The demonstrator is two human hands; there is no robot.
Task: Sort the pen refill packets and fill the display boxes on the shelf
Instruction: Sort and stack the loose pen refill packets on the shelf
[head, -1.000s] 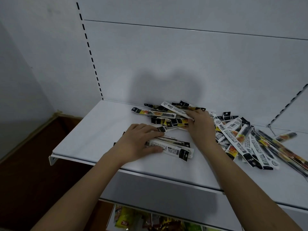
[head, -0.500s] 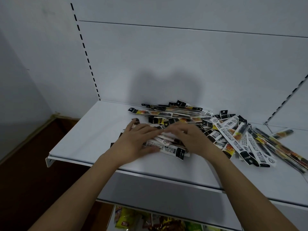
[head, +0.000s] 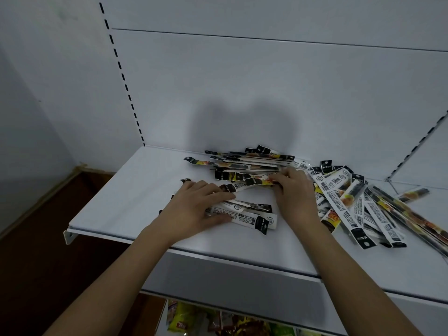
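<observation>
Several pen refill packets, long and narrow in black, white and yellow, lie on the white shelf (head: 135,190). A small sorted stack (head: 252,218) sits near the front. My left hand (head: 194,207) rests flat on that stack's left part, fingers straight. A loose heap (head: 242,163) lies by the back panel, and more packets (head: 351,204) are spread to the right. My right hand (head: 294,194) reaches into the heap, and its fingertips curl onto a black and yellow packet (head: 252,181). No display box is in view.
The shelf's front edge (head: 242,259) runs across below my wrists. Slotted uprights (head: 126,88) stand at the back left and the far right. Colourful bagged goods (head: 218,321) lie on a lower shelf. At the left is a brown floor (head: 36,263).
My right hand left the front stack and moved back up into the heap by the back panel. My left hand stayed on the stack.
</observation>
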